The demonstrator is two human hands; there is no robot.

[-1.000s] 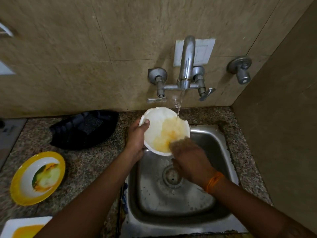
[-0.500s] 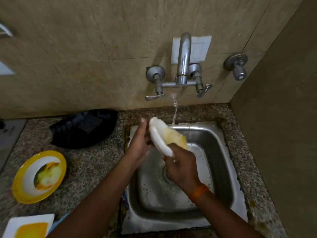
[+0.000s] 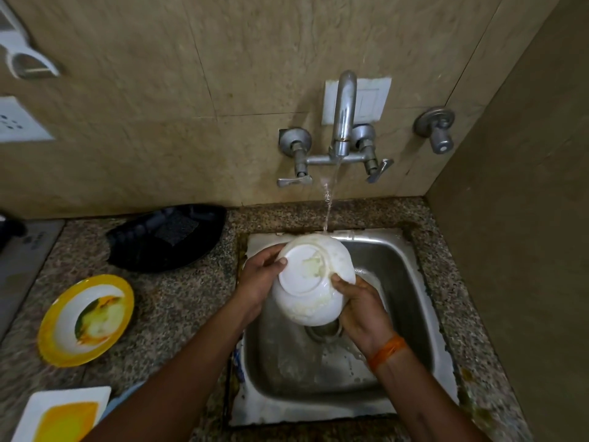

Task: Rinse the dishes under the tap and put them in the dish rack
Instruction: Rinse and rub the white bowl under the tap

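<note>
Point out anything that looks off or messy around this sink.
The white bowl, held bottom-up over the sink by the left hand and right hand, has yellowish residue on its base. The tap stream lands at its far rim, not on the smear. Brown grime lines the sink's edge.

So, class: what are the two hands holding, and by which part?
Both hold the white bowl, turned underside up: left hand grips its left rim, right hand its right rim.

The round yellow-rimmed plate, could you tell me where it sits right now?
In the head view the yellow-rimmed plate lies on the counter left of the sink.
</note>
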